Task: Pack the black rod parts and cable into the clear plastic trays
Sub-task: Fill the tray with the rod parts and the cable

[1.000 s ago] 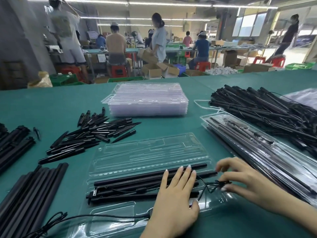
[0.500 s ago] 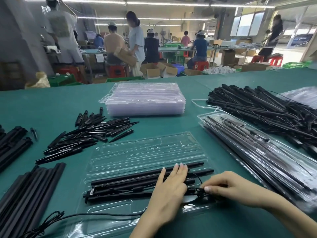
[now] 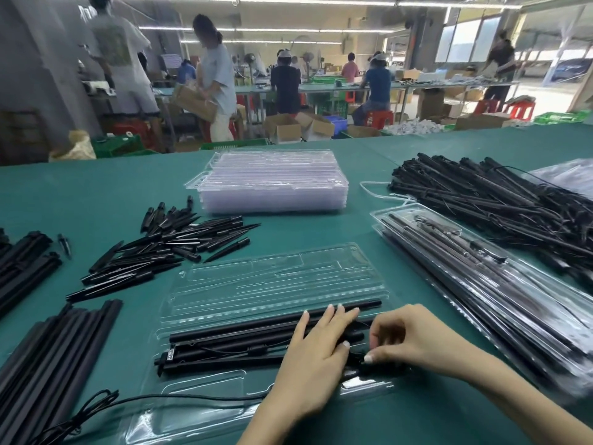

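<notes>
Bench count: trays, rods, spikes.

One open tray holding about four black rods; one stack of empty trays; one stack of packed trays; two hands; spikes too many to count.

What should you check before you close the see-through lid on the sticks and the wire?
1. Black rods lying flat in the open tray: ok.
2. Left hand pressing flat on the rods: ok.
3. Cable bundle tucked in by the right hand: cannot tell, the fingers hide it.
4. Tray lid free to fold: not ok, both hands are in the way.
5. Loose cable across the near tray edge: not ok, it may get pinched.
6. Spare trays stacked ready: ok.
</notes>
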### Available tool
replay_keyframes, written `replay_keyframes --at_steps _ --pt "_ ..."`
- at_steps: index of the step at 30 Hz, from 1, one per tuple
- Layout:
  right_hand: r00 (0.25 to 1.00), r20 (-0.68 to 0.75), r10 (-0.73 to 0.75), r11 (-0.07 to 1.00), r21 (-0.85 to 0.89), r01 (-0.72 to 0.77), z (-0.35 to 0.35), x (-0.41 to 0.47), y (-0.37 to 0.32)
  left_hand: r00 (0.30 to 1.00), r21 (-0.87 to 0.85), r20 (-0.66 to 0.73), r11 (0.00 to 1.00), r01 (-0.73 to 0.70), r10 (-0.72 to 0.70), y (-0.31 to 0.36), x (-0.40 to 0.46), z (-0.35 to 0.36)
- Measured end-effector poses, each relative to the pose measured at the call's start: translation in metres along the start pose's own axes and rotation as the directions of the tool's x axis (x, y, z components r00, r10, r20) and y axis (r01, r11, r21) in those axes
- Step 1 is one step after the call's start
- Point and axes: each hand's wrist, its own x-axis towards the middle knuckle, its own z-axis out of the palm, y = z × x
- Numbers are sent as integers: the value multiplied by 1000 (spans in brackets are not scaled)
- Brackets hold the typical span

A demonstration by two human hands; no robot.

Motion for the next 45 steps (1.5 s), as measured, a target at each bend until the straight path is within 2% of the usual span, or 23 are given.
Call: replay_keyframes --at_steps 4,8,10,12,16,18,24,28,33,35,36,39,40,45 --pt "999 18 -48 998 -29 48 -4 -1 -5 1000 51 -12 999 -2 3 0 0 2" --pt "990 -39 -137 927 -356 114 -3 -3 -1 999 133 38 991 -16 11 -1 1 0" --pt "984 -64 -166 898 -421 124 -1 -8 2 999 188 48 982 -23 14 -2 0 1" --pt "978 -44 -204 906 -387 172 0 -16 5 999 190 36 981 -27 20 -2 -1 2" --pt "968 -13 -251 962 -115 248 -13 -33 12 999 161 25 986 -42 39 -4 -3 1" --pt "962 -10 -273 959 -81 271 -16 -35 15 999 151 11 987 -51 50 -4 -3 1" --pt "945 -62 -321 902 -324 286 -12 -27 21 995 132 -4 987 -96 98 2 -4 0" --pt "939 -95 -331 913 -282 293 -16 -31 19 994 123 -6 986 -108 110 3 -7 -1" --pt "923 -122 -365 886 -352 303 -14 -34 15 983 369 -2 914 -169 182 6 -14 -5" --pt "928 -111 -357 877 -382 291 -9 -37 16 974 552 85 804 -223 212 12 -18 -7" --pt "925 -111 -364 862 -417 289 -6 -39 16 972 588 144 774 -235 186 17 -21 -6" --pt "900 -128 -418 758 -595 267 5 -45 14 983 620 161 766 -168 84 31 -30 2" --pt "896 -147 -420 746 -618 248 9 -48 13 977 630 204 757 -173 53 34 -33 3" --pt "857 -297 -422 771 -614 167 22 -49 17 962 617 257 751 -237 93 46 -25 3"
